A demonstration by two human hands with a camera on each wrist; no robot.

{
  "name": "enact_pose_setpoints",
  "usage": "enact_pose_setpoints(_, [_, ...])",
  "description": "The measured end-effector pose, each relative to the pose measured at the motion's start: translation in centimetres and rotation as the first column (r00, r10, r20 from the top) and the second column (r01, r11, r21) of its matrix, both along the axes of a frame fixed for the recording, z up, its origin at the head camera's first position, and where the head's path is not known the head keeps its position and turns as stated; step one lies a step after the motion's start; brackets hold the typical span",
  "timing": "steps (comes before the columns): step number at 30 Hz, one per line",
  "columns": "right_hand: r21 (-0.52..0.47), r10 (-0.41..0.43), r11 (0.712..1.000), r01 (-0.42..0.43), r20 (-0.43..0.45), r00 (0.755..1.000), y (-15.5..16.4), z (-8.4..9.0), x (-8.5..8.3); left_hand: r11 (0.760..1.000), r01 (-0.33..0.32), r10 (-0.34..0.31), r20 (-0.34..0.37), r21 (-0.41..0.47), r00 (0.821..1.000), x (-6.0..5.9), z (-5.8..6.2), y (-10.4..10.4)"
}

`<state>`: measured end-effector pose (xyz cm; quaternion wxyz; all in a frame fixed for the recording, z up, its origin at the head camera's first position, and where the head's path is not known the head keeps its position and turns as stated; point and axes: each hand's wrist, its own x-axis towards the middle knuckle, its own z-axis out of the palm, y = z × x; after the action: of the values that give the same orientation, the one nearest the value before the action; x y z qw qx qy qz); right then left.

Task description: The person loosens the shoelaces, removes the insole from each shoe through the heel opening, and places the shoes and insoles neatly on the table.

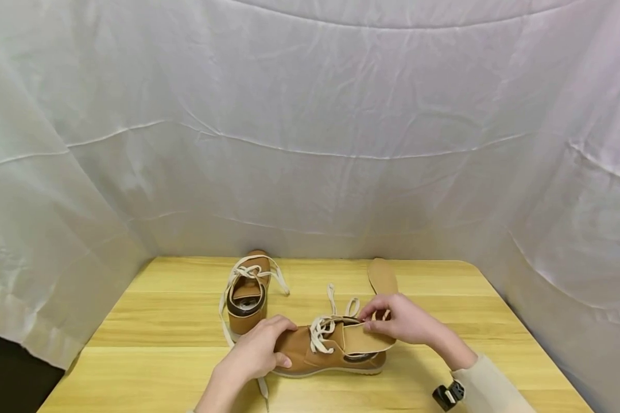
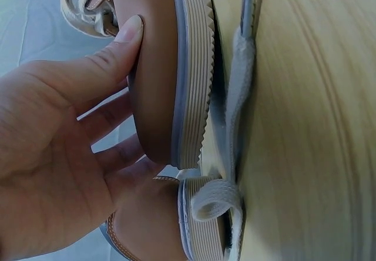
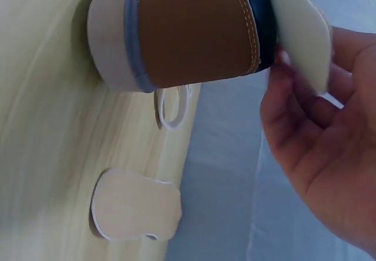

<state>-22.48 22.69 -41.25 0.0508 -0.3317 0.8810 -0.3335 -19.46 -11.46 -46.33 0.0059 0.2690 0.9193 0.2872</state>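
Note:
A brown lace-up shoe (image 1: pixel 302 351) with cream laces lies sideways across the table, sole down. Its toe is gripped by my left hand (image 1: pixel 255 349); in the left wrist view the thumb (image 2: pixel 129 32) presses on the upper and the fingers reach round the far side. My right hand (image 1: pixel 403 320) pinches a tan insole (image 1: pixel 365 339) at the shoe's opening. The insole's front end is hidden inside the shoe, while its heel end sticks out above the collar. From the right wrist, the insole's pale underside (image 3: pixel 301 34) shows between thumb and fingers.
A matching brown shoe (image 1: pixel 241 322) stands at the left, toe away, its loose laces trailing. A second tan insole (image 1: pixel 382 276) lies flat behind my right hand. White cloth (image 1: pixel 310 189) surrounds the wooden table (image 1: pixel 155 321) at the back and sides.

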Motion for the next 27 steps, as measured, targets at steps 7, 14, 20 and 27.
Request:
enact_pose_setpoints(7, [0.129,0.204,0.978,-0.167,-0.377,0.904,-0.5,-0.1,1.2,1.0,0.0,0.0,0.005,0.0,1.0,0.1,0.2,-0.1])
enact_pose_setpoints(14, [0.25,0.355,0.934,-0.255,-0.57,0.741,-1.0,-0.9,2.2,1.0,0.002,-0.002,0.003,-0.002,1.0,0.1,0.2,-0.1])
enact_pose_setpoints(20, [0.275,0.379,0.925,-0.263,-0.597,0.707,-1.1,-1.6,2.6,1.0,-0.002,0.002,0.008,-0.002,1.0,0.1,0.1,0.0])
enact_pose_setpoints(27, [0.245,0.388,0.922,-0.301,-0.572,0.723,-1.0,-2.1,2.3,1.0,-0.002,0.002,0.019,0.003,1.0,0.2,0.2,-0.1])
